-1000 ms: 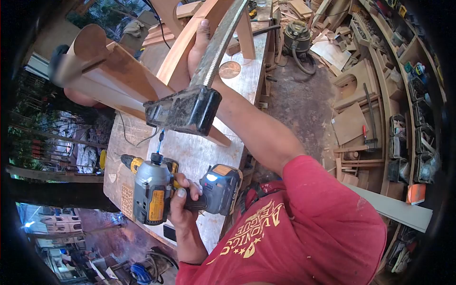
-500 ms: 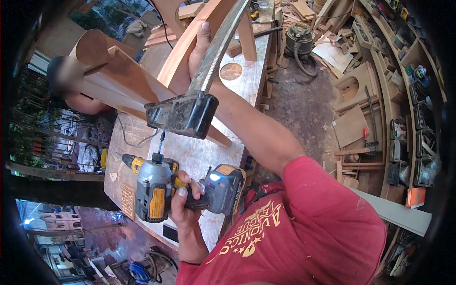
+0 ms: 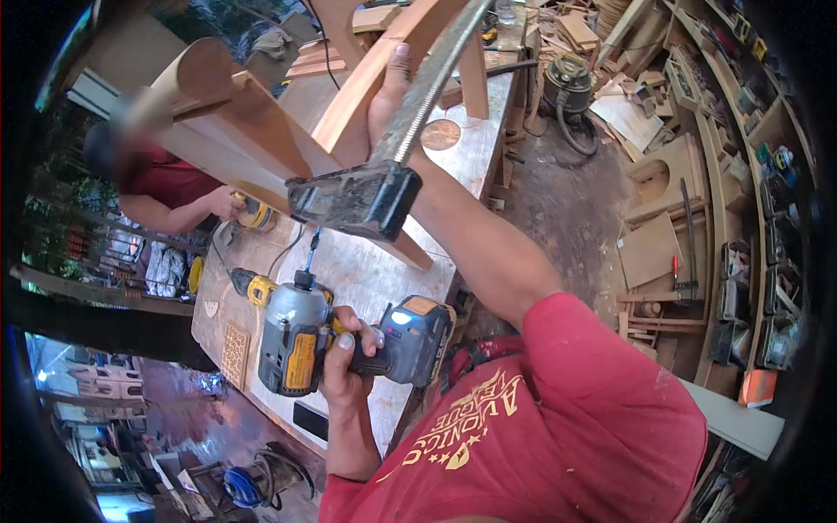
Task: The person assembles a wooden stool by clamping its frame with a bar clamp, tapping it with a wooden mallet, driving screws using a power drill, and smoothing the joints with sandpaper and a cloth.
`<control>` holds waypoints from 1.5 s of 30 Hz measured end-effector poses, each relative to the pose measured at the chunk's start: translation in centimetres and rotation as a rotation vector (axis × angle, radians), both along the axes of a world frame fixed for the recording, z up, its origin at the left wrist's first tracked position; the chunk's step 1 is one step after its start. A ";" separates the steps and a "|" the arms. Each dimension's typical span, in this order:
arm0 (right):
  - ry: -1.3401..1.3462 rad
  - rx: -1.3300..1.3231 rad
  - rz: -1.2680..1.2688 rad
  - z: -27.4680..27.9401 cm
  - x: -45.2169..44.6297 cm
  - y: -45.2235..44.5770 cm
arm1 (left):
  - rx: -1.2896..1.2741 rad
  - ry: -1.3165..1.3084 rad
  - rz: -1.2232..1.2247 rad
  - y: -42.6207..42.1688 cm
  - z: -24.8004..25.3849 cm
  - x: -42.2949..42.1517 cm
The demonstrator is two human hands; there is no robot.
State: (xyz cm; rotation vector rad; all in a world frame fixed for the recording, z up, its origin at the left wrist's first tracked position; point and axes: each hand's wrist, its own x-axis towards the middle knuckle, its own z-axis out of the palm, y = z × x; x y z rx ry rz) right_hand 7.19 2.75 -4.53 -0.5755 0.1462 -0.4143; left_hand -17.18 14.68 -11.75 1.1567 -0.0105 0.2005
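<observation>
A cordless impact driver (image 3: 296,336) is held in my left hand (image 3: 349,357), its fingers around the grip. The driver's bit (image 3: 312,248) points up to the wooden assembly, its tip hidden near the black clamp jaw (image 3: 362,200). Higher up, my right hand (image 3: 390,96) grips a curved wooden piece (image 3: 357,96), thumb lying along it. A long threaded clamp bar (image 3: 427,96) crosses in front of that hand. To the left, a wide wooden piece (image 3: 253,131) slants down to the jaw.
A co-worker (image 3: 170,179) at the left has a hand on a yellow tool (image 3: 255,213). On the workbench (image 3: 349,283) lie a yellow drill (image 3: 253,285), a patterned block (image 3: 234,356) and a dark phone (image 3: 310,420). A shop vacuum (image 3: 568,87) stands beyond; shelves (image 3: 758,227) line the right.
The view has shifted, moving the bench and wooden assembly rightward. More of the co-worker shows now, with a hand on a yellow tool. My grips look the same.
</observation>
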 end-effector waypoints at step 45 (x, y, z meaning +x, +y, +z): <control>-0.116 -0.209 0.430 -4.1 3.9 -3.1 | 0.001 -0.115 -0.038 4.3 2.1 -0.8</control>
